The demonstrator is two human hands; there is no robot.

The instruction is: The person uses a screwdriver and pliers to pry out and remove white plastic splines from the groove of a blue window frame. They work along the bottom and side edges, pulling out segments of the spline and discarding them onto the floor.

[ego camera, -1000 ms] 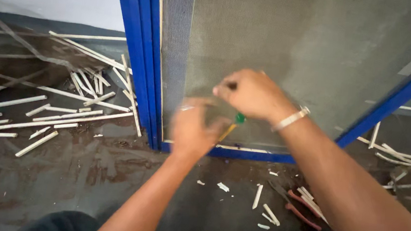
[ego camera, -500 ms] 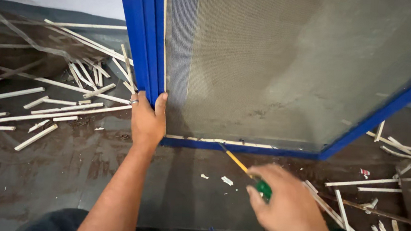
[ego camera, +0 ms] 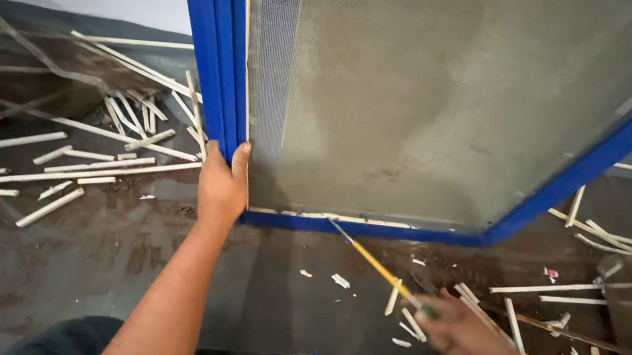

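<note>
Left hand (ego camera: 222, 185) clamped on blue frame (ego camera: 216, 64) upright near bottom corner. Right hand (ego camera: 468, 341) closed around screwdriver (ego camera: 377, 265), tip at bottom rail under mesh (ego camera: 427, 96). Pale strips (ego camera: 85, 155) scattered on floor.

Blue-framed mesh screen (ego camera: 442, 105) upright on floor; yellow-shafted screwdriver (ego camera: 377, 265) (green handle) tip at bottom rail.

Layout around the fingers

Frame upright (ego camera: 216, 57) is gripped by left hand (ego camera: 221, 185), mesh panel (ego camera: 442, 105) right of its fingers. Screwdriver (ego camera: 380, 269) is held in right hand (ego camera: 468, 340), tip ahead at bottom rail (ego camera: 364, 228). Strips (ego camera: 69, 158) are scattered left of left-hand fingers.
</note>
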